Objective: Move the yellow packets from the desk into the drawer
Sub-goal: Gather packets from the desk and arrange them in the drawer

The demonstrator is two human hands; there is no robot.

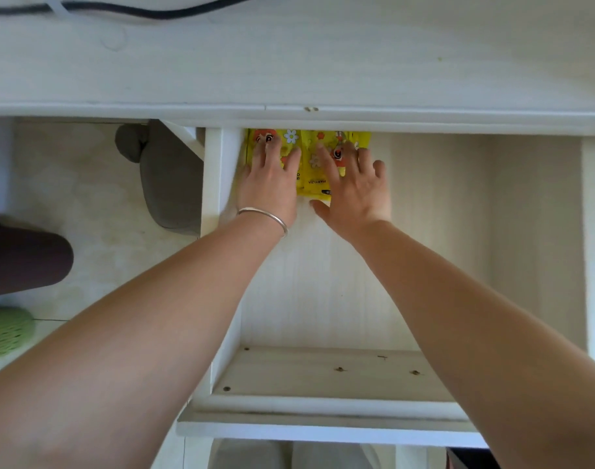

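Lying in the far left corner of the open drawer point(424, 231), partly under the desk point(289, 62) edge: yellow packets point(311, 154). Pressed flat on them, fingers straight and spread: left hand point(269, 187), bracelet point(265, 216) at wrist, and right hand point(353, 191), side by side, not touching.

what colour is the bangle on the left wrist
Silver; the bangle shows best in head view.

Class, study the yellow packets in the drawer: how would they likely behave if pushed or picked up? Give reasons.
The yellow packets look like thin printed film, so probably floppy and light. They lie flat under the left hand and right hand, so unlikely to roll or tip. On the smooth floor of the drawer they would likely slide easily.
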